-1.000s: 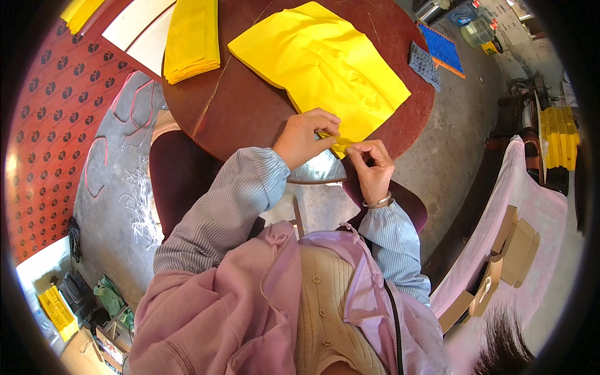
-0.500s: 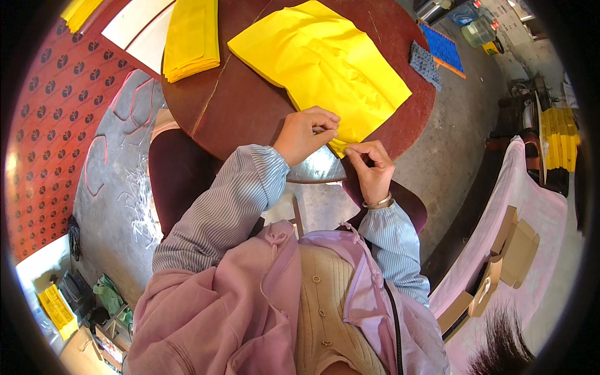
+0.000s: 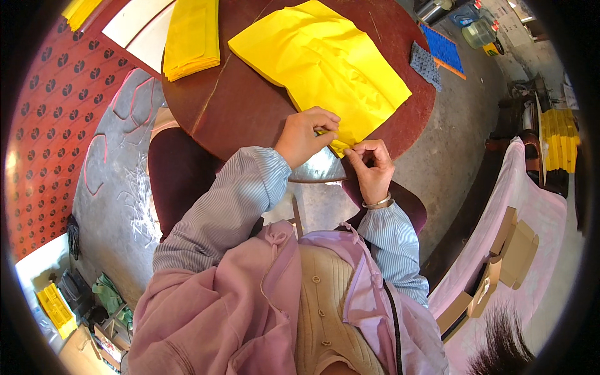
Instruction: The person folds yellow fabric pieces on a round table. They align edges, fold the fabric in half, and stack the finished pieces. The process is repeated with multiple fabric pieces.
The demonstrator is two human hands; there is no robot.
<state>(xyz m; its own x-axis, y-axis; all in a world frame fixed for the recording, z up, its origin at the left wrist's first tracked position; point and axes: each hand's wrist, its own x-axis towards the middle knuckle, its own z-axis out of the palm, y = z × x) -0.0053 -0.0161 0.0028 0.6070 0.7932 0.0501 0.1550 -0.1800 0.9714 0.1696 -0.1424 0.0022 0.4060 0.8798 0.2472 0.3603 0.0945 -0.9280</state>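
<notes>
A crinkled yellow fabric piece (image 3: 331,62) is spread over the round dark-red table (image 3: 244,119), its near corner reaching the table's front edge. My left hand (image 3: 307,135) is closed in a pinch on the near edge of this fabric, thumb and forefinger together. Just to the right, my right hand (image 3: 373,169) pinches the same corner between thumb and forefinger. A thin dark strip shows along the fabric edge between the hands; what it is I cannot make out. At the table's far left lies a stack of folded yellow fabric (image 3: 192,40).
A blue-grey textured pad (image 3: 425,65) lies at the table's right edge, near a blue mat (image 3: 444,50) with an orange border. Dark chairs (image 3: 178,178) stand under the table. On the right, an opened cardboard box (image 3: 487,284) rests on a pink cloth (image 3: 509,187).
Very little differs. Both hands keep their pinch at the fabric's corner, with only a slight shift of the left hand and fingers.
</notes>
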